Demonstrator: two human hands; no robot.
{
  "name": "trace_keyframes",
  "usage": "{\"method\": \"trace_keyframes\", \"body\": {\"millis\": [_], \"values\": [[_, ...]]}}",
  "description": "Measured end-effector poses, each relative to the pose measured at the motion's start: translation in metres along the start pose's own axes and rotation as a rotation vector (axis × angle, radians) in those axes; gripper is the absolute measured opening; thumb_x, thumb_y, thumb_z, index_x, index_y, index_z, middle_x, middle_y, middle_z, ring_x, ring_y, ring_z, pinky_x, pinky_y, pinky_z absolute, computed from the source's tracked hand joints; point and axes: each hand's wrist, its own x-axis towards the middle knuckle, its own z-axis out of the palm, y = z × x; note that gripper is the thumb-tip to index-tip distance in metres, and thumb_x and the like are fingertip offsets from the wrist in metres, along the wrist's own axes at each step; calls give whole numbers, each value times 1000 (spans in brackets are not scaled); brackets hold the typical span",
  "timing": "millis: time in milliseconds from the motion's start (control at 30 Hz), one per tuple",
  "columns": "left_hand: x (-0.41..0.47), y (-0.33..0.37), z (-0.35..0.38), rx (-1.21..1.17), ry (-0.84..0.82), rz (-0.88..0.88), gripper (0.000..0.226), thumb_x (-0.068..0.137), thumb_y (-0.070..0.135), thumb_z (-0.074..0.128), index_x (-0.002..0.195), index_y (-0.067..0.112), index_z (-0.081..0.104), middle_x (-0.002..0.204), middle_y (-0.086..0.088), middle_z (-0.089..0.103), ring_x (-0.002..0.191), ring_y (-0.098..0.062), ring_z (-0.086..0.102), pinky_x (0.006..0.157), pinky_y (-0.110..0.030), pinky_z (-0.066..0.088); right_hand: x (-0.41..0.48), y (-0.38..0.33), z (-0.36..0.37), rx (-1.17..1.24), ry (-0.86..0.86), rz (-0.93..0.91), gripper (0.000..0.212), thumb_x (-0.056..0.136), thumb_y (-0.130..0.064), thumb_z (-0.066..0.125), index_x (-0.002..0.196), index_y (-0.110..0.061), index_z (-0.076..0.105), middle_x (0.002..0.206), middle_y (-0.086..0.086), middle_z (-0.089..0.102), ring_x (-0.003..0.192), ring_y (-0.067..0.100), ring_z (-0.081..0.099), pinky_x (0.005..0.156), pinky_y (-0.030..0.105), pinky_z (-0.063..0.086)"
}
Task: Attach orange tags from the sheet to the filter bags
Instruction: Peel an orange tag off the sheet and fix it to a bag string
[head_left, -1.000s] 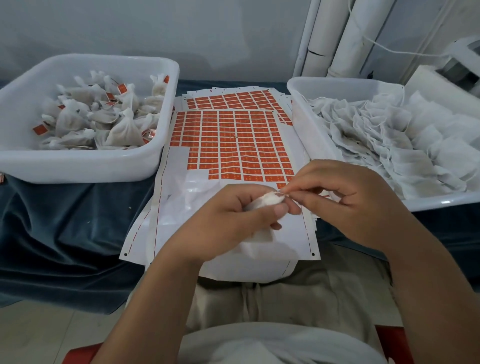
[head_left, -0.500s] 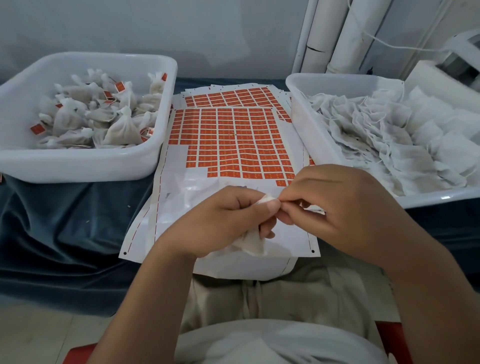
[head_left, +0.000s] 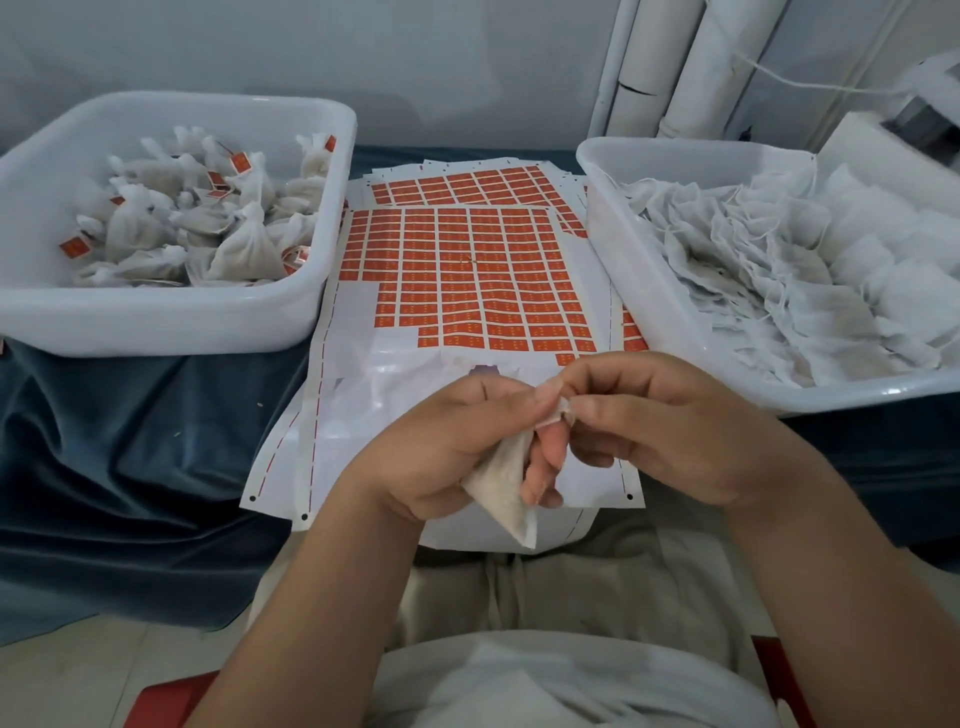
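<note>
While left hand (head_left: 457, 447) grips filter bag (head_left: 506, 483) — right hand (head_left: 660, 431) pinches its tip.

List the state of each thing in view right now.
filter bag: held up, hanging tilted
left hand: grips its upper part
right hand: pinches its top tip
tag sheet: flat, near rows peeled off
left tub: holds tied, tagged bags
right tub: heaped with flat untagged bags
</note>
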Motion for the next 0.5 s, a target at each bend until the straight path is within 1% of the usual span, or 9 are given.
{"method": "trace_keyframes", "body": {"millis": [67, 167, 200, 267, 300, 333, 400, 433, 500], "values": [[2, -1, 2, -19, 31, 27, 38, 100, 46, 58, 76, 21, 74, 63, 4, 66, 59, -7, 63, 71, -27, 58, -1, 0, -4, -13, 42, 6, 25, 105, -20, 54, 101, -3, 71, 97, 43, 62, 80, 62, 45, 69, 37, 41], [4, -4, 6, -78, 28, 46, 38, 101, 43, 56, 75, 20, 71, 61, 4, 64, 57, -7, 62, 70, -27, 58, -4, -4, -7, -89, 91, -12, 30, 103, -28, 59, 100, -2, 73, 92, 41, 59, 75, 42, 49, 71, 34, 44], [4, -4, 6, -97, 17, 46, 38, 101, 43, 57, 75, 19, 70, 61, 4, 64, 57, -7, 62, 70, -27, 58, -6, -7, -6, -130, 102, -24, 27, 103, -26, 59, 100, -4, 74, 91, 36, 63, 75, 32, 53, 72, 33, 46], [3, -3, 4, -118, 9, 45, 37, 101, 43, 57, 75, 19, 70, 61, 4, 64, 57, -7, 62, 71, -27, 58, -7, -12, -3, -235, 153, -65, 18, 103, -24, 61, 98, -18, 77, 85, 9, 71, 77, 17, 61, 72, 27, 51], [2, -2, 3, -126, 12, 49, 37, 101, 43, 57, 75, 19, 70, 61, 5, 65, 57, -7, 62, 71, -27, 58, -8, -14, -1, -282, 192, -96, 14, 102, -26, 64, 97, -25, 78, 85, -1, 72, 79, 12, 65, 74, 26, 53], [2, -1, 2, -134, 16, 54, 37, 101, 43, 57, 75, 20, 70, 62, 6, 65, 57, -7, 62, 71, -27, 58, -7, -16, 1, -320, 231, -129, 11, 99, -29, 67, 96, -29, 78, 86, -4, 73, 83, 14, 68, 77, 28, 56], [0, 1, 1, -149, 17, 67, 37, 102, 43, 57, 76, 20, 71, 62, 6, 65, 57, -6, 62, 72, -27, 58, -6, -17, 7, -372, 302, -191, 10, 95, -33, 68, 96, -30, 78, 91, -3, 74, 89, 22, 71, 82, 38, 59], [0, 2, 0, -152, 16, 71, 36, 102, 42, 57, 77, 20, 71, 62, 7, 65, 57, -6, 62, 72, -27, 58, -4, -16, 10, -369, 325, -212, 9, 94, -32, 69, 96, -29, 78, 91, -3, 74, 89, 22, 71, 82, 37, 58], [-1, 3, -1, -154, 13, 77, 37, 103, 42, 56, 77, 20, 71, 63, 7, 65, 57, -5, 62, 72, -27, 58, -1, -13, 13, -295, 335, -220, 8, 94, -29, 70, 95, -27, 78, 88, -6, 73, 85, 15, 69, 79, 28, 55]]}}
